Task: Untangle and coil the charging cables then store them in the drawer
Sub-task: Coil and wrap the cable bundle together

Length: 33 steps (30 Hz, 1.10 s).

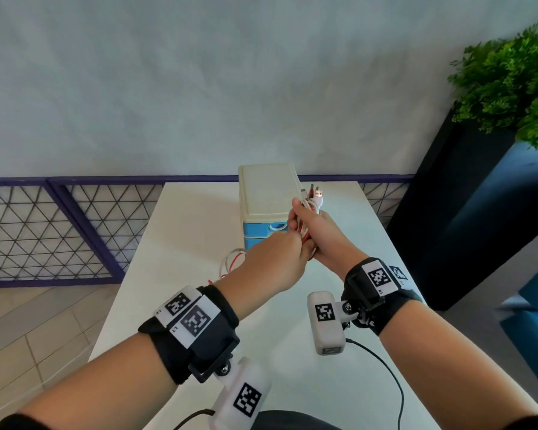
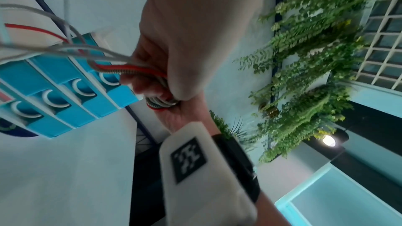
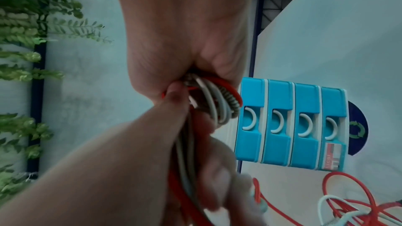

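Note:
Above the white table (image 1: 180,243), my right hand (image 1: 311,226) grips a bundle of red and white charging cables (image 1: 306,232), their USB plugs (image 1: 313,193) sticking up past the fingers. My left hand (image 1: 281,259) grips the same cables just below. In the right wrist view the right hand (image 3: 185,49) holds looped strands (image 3: 219,100), and the left hand (image 3: 152,161) closes on the strands trailing down. Loose red and white cable (image 1: 233,261) still lies on the table, also seen as a loose cable tangle (image 3: 356,202). The drawer unit (image 1: 266,193), cream top and blue fronts (image 3: 291,126), stands behind with its drawers shut.
A tall dark planter (image 1: 466,197) with green leaves (image 1: 510,82) stands right of the table. A purple-framed mesh railing (image 1: 44,231) runs along the wall at the left. A round blue sticker (image 3: 356,128) lies by the drawer unit. The wrist camera's black wire (image 1: 382,364) crosses the near table.

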Available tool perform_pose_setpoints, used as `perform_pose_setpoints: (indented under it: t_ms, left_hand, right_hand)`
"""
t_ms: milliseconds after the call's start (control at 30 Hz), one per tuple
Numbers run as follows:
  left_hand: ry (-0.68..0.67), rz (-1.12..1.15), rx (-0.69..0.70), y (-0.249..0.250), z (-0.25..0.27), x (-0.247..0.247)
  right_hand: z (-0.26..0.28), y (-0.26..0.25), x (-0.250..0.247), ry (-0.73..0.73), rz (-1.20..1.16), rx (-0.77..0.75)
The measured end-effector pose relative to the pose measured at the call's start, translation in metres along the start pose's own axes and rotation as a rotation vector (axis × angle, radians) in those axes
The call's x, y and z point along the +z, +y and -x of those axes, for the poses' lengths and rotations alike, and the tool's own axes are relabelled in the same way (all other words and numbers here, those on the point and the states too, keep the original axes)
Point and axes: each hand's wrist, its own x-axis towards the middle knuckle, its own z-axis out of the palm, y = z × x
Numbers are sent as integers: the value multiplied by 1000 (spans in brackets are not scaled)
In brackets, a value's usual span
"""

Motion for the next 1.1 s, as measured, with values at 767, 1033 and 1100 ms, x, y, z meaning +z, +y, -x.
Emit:
perform_pose_setpoints:
  t_ms: [767,1033,1100]
  left_hand:
    - [-245,446,-22,-82,17,80]
    - [-238,478,-51,-97,16,81]
    - [-269,472,-87,-102,16,83]
  right_hand:
    - [21,-32,19,-28,-399,-31]
    - [21,-42,10,33,-411,-95]
    - [22,-47,7,44,-399,-120]
